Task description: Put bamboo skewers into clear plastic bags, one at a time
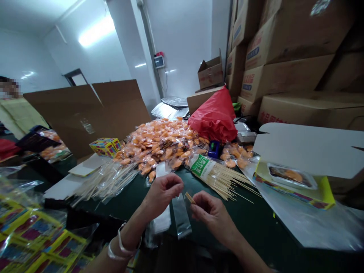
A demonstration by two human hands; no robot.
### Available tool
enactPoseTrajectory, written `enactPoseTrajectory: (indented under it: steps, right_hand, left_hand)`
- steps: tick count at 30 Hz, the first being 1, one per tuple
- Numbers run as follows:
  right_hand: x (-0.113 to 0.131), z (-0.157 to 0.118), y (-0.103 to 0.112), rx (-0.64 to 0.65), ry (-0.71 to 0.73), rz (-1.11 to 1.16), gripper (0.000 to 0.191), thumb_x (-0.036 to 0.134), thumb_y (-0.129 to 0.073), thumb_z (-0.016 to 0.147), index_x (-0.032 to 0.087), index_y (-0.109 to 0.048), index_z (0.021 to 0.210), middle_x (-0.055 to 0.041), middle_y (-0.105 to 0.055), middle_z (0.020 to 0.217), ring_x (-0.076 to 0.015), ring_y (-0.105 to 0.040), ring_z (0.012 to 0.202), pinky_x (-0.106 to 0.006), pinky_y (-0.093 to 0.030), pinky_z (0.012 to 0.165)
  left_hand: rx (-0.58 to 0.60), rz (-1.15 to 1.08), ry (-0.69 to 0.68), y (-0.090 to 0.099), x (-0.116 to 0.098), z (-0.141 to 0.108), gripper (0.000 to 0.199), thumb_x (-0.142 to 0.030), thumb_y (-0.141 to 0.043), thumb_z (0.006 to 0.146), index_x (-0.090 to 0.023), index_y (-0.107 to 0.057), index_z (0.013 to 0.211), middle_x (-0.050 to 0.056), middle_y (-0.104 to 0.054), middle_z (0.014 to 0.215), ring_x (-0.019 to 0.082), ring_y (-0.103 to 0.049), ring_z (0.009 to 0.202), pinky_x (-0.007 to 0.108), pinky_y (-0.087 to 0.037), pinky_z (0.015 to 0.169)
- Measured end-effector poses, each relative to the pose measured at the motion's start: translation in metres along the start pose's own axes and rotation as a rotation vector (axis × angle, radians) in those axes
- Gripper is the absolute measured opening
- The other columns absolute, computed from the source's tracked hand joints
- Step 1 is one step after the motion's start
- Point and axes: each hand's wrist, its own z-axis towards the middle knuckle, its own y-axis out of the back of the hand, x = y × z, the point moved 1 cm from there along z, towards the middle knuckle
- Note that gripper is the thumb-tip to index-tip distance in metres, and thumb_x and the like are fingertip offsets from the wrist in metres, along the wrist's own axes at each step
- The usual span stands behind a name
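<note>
My left hand (165, 193) is closed, thumb and forefinger pinching the top of a narrow clear plastic bag (182, 218) that hangs down over the table edge. To its right, my right hand (210, 212) grips a short bundle of thin wooden sticks (189, 198), their ends pointing up and left toward the bag. Under my left hand lies a stack of clear bags (163, 220). Beyond my right hand is a pack of bamboo skewers (218, 178) with a green label. A large heap of wrapped orange pieces (159, 140) sits behind both hands.
More skewers (109, 180) in plastic lie at left, near a colourful box (105, 147). Yellow packed boxes (31, 235) fill the lower left. A red bag (214, 115) stands behind the heap. An open yellow box (327, 193) and stacked cartons (287, 76) are at right. A person (14, 113) is far left.
</note>
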Motion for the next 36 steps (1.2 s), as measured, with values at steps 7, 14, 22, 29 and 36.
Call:
enactPoseTrajectory:
  steps: [7,14,22,29,36]
  right_hand:
    - [0.015,0.005,0.006,-0.079,0.099,0.127,0.017,0.033,-0.062,0.08,0.016,-0.064,0.08,0.0002,-0.062,0.071,-0.0122,-0.056,0.065,-0.022,-0.044,0.06]
    - [0.014,-0.004,0.012,-0.265,-0.002,0.017,0.021,0.033,-0.064,0.076,0.014,-0.062,0.069,0.0015,-0.059,0.056,-0.0109,-0.054,0.05,-0.021,-0.043,0.049]
    - [0.031,-0.013,0.009,-0.089,0.142,-0.223,0.017,0.022,-0.051,0.085,0.017,-0.068,0.083,0.0003,-0.063,0.069,-0.0115,-0.055,0.063,-0.02,-0.042,0.059]
    - [0.04,-0.015,0.006,-0.053,0.274,-0.563,0.02,0.011,-0.047,0.084,0.015,-0.06,0.069,0.0019,-0.056,0.063,-0.0096,-0.048,0.058,-0.02,-0.033,0.055]
    - [0.044,-0.021,0.005,-0.091,0.191,-0.451,0.017,0.017,-0.05,0.085,0.016,-0.063,0.074,0.0012,-0.061,0.063,-0.0104,-0.055,0.057,-0.019,-0.038,0.055]
  left_hand:
    - [0.164,-0.109,-0.014,-0.017,0.002,0.012,0.017,-0.03,-0.062,0.076,-0.016,-0.052,0.078,-0.005,-0.05,0.057,0.009,-0.045,0.051,0.021,-0.037,0.049]
    - [-0.183,0.723,-0.713,-0.026,-0.021,-0.015,0.01,-0.016,-0.052,0.087,-0.017,-0.06,0.081,0.002,-0.06,0.073,0.015,-0.052,0.072,0.027,-0.042,0.068]
    - [-0.008,0.965,-0.75,-0.028,-0.019,-0.017,0.016,-0.017,-0.048,0.09,-0.016,-0.061,0.081,0.002,-0.063,0.072,0.017,-0.055,0.07,0.03,-0.043,0.067]
    - [-0.044,1.119,-0.747,-0.036,-0.016,-0.024,0.018,-0.011,-0.049,0.083,-0.018,-0.056,0.068,0.001,-0.057,0.063,0.018,-0.052,0.063,0.031,-0.04,0.061]
    - [-0.393,1.0,-0.558,0.002,-0.009,-0.018,0.016,-0.015,-0.046,0.08,-0.02,-0.056,0.069,0.002,-0.06,0.068,0.018,-0.056,0.07,0.031,-0.043,0.068]
